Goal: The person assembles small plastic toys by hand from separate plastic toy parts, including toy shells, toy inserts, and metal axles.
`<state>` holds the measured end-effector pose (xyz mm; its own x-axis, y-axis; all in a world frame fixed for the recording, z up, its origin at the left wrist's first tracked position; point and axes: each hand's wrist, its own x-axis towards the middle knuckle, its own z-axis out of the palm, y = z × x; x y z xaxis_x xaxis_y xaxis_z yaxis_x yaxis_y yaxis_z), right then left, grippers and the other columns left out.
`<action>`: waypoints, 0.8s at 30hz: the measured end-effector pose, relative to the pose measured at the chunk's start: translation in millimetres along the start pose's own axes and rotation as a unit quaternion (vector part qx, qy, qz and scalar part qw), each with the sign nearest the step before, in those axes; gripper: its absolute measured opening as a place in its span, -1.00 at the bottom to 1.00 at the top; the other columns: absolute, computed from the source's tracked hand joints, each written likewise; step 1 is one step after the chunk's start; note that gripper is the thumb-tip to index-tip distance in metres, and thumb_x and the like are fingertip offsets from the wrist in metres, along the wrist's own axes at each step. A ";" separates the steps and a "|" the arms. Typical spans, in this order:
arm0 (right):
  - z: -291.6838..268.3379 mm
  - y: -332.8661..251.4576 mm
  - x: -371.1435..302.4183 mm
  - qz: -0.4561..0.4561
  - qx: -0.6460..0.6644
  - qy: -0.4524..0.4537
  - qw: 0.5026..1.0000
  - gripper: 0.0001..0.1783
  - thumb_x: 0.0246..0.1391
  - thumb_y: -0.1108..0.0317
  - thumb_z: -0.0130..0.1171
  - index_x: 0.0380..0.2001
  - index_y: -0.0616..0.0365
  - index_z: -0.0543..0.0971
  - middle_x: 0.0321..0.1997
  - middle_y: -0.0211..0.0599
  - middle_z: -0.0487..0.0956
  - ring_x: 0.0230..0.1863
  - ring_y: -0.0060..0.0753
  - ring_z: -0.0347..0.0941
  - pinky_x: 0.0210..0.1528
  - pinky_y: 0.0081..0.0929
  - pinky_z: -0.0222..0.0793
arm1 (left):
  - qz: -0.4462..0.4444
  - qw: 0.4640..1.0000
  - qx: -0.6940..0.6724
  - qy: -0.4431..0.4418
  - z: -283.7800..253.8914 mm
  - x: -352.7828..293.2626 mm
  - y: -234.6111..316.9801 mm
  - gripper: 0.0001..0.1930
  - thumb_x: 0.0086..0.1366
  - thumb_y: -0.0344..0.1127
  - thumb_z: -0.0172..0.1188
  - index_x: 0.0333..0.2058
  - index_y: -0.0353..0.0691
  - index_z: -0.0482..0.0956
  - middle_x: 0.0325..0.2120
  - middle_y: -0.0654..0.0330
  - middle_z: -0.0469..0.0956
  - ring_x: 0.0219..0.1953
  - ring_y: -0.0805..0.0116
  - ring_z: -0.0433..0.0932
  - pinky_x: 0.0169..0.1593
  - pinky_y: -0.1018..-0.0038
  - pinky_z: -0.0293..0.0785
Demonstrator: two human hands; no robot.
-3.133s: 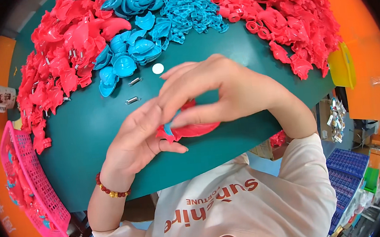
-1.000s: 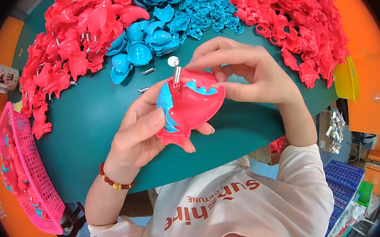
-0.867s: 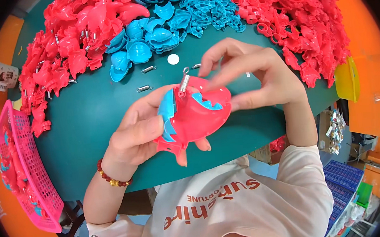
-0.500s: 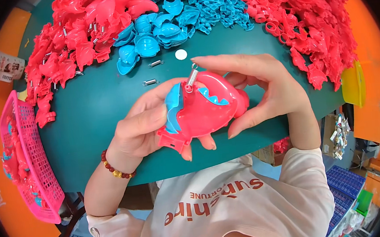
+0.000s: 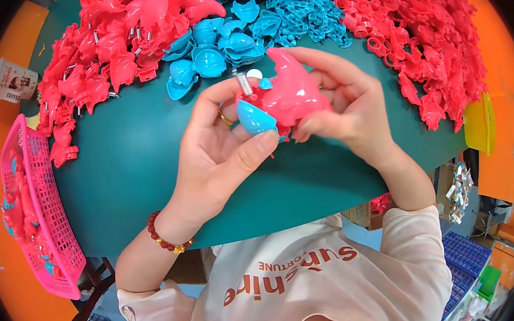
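Note:
Over the table, both my hands hold a red and blue plastic toy part (image 5: pixel 292 90) with a pointed, horn-like red tip facing away from me. My left hand (image 5: pixel 216 146) grips it on the left, the thumb pressed on its rounded blue piece (image 5: pixel 256 118). My right hand (image 5: pixel 350 106) is wrapped round the smooth red side, thumb at its near edge. A metal coil spring (image 5: pixel 243 83) stands up from the part's left end, near my left fingertips. Its far end looks free. A white disc (image 5: pixel 254 74) lies on the table just behind.
Heaped red parts (image 5: pixel 118 44), some with springs, lie far left. Blue shells (image 5: pixel 208 61) and small blue pieces (image 5: pixel 308 12) fill the far middle; more red parts (image 5: pixel 423 36) lie right. A pink basket (image 5: pixel 49 197) stands left, a paper cup (image 5: pixel 11 81) behind it. The table (image 5: pixel 129 165) is green.
My right hand has left the spring's end and now grips the red side. The part has been turned, its red tip now pointing away. Two loose springs on the table are no longer visible.

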<state>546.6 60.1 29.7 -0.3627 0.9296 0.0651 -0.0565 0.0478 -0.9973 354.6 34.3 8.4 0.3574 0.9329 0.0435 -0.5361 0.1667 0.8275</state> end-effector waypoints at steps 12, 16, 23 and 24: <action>-1.5 -6.1 -6.7 0.078 0.107 -0.063 0.989 -0.17 -0.09 0.35 0.30 0.23 0.23 0.13 -0.28 -0.14 0.58 -0.43 -0.46 0.55 -0.38 -0.57 0.50 | 0.096 0.987 0.125 -0.028 -3.5 -3.3 -7.0 -0.45 0.13 -0.57 0.19 0.04 -0.26 0.13 0.09 -0.04 0.26 0.09 0.26 0.35 0.10 0.35 0.35; 3.2 0.3 -6.9 0.044 0.114 -0.075 0.990 -0.19 -0.05 0.51 0.26 0.25 0.11 0.11 -0.31 -0.18 0.58 -0.43 -0.51 0.53 -0.36 -0.58 0.49 | 0.109 0.984 0.135 -0.035 -3.7 -3.8 -9.4 -0.46 0.12 -0.58 0.20 0.02 -0.26 0.14 0.13 -0.11 0.22 0.11 0.22 0.34 0.11 0.32 0.36; 6.4 2.8 -8.8 0.054 0.059 -0.095 0.992 -0.09 -0.11 0.51 0.32 0.28 0.03 0.07 -0.42 -0.24 0.59 -0.43 -0.56 0.53 -0.38 -0.59 0.46 | 0.171 0.969 0.175 -0.017 -4.1 -3.7 -14.9 -0.46 0.09 -0.61 0.22 0.00 -0.27 0.15 0.14 -0.13 0.20 0.11 0.20 0.34 0.12 0.31 0.36; 5.2 2.8 -8.7 0.055 0.036 -0.094 0.993 -0.08 -0.13 0.50 0.33 0.28 0.03 0.08 -0.44 -0.27 0.59 -0.43 -0.58 0.53 -0.39 -0.60 0.45 | 0.167 0.969 0.180 -0.018 -4.7 -3.5 -14.8 -0.46 0.09 -0.61 0.22 -0.01 -0.27 0.15 0.14 -0.13 0.20 0.11 0.21 0.34 0.12 0.32 0.36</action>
<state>544.7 50.1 26.5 -0.5365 0.8433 -0.0329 -0.0705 -0.0836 -0.9940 357.7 30.1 -6.7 0.2398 0.9026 0.3575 -0.3274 -0.2714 0.9050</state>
